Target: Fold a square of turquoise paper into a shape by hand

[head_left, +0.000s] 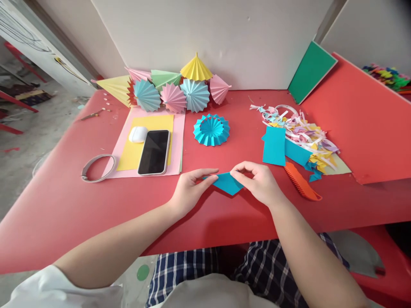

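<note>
My two bare hands work near the front edge of a glossy red tabletop [96,214]. Between them lies a small folded piece of bright blue paper [228,183], its lower edge running to a blunt point towards me; whether it touches the surface beneath cannot be told. My left hand [195,184] pinches the paper's left end between thumb and fingers; my right hand [255,179] pinches its upper right edge, thumb against fingertips. Just beyond, well apart from both, sits a round, pleated bright blue paper rosette [212,130]. To the right of my right hand lies an orange plastic tool with a toothed edge [302,183], near a flat bright blue paper rectangle [274,145] and a loose heap of multicoloured paper strips [297,126]. On the left, a black-screened smartphone [154,152] and a rounded white case [138,134] rest on a yellow paper sheet [128,154], itself upon a larger pink sheet [178,145]. Pastel pleated paper cones [196,68] line the back.
</note>
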Available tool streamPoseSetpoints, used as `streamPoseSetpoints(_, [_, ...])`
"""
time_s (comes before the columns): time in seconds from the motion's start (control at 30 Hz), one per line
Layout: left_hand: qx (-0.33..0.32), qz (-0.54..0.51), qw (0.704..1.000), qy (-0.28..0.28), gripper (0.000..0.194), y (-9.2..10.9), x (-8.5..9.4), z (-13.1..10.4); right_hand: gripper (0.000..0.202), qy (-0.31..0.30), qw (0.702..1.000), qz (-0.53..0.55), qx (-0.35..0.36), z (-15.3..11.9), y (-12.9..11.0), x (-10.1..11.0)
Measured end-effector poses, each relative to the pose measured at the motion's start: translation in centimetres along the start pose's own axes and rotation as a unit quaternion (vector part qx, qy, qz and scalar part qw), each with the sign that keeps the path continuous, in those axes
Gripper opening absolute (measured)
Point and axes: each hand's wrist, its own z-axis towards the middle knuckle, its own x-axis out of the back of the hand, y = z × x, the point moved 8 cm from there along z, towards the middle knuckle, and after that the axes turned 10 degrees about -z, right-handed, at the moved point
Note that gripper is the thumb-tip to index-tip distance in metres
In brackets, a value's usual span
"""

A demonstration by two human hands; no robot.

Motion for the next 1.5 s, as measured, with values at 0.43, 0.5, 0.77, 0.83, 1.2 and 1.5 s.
streamPoseSetpoints(0.43, [-0.016,-0.043,0.996,0.082,0.023,2.1,-1.1,-0.9,0.02,0.028,0.99,0.137,-0.002,0.0,0.2,1.2])
streamPoseSetpoints(0.5, [-0.022,-0.041,0.996,0.082,0.021,2.2,-1.2,-1.0,0.021,0.041,0.99,0.134,0.005,-0.1,0.2,1.4])
streamPoseSetpoints(0.77, [0.029,-0.021,0.999,-0.023,0.028,0.8,-2.5,-0.7,0.02,0.036,0.994,0.103,0.007,0.1,-0.1,1.3])
streamPoseSetpoints(0.83, [0.047,-0.036,0.998,-0.033,0.027,0.5,-2.7,-0.6,0.022,0.025,0.994,0.102,-0.007,0.1,0.0,1.2])
streamPoseSetpoints(1.2, [0.059,-0.022,0.99,-0.126,0.026,0.7,-4.4,-0.7,0.065,0.018,0.973,0.224,-0.045,0.7,1.4,-0.4])
streamPoseSetpoints(1.5, [0.056,-0.008,0.987,-0.152,0.028,0.8,-4.8,-0.9,0.06,0.004,0.973,0.225,-0.048,0.5,1.0,-0.6])
